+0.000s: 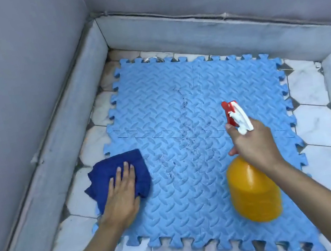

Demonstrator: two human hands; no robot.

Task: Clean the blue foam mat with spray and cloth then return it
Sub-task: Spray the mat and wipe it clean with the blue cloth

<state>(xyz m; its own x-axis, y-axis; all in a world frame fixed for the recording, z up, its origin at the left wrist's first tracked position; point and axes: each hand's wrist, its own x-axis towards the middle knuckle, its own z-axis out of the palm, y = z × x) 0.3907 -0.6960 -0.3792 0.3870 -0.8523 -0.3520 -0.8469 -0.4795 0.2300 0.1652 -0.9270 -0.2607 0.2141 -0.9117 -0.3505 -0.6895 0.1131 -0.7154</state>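
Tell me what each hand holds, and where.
Right hand grips the spray bottle at its neck, below the trigger. Left hand presses flat on the cloth.

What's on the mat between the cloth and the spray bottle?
Head view: only bare blue mat with dark smudges lies between cloth and bottle.

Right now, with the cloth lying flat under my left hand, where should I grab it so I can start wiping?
Probably gather the dark blue cloth at its middle, coming straight down from above. It lies crumpled over the left edge of the foam mat, and the left hand already rests flat on it, so curling those fingers bunches it into a pad.
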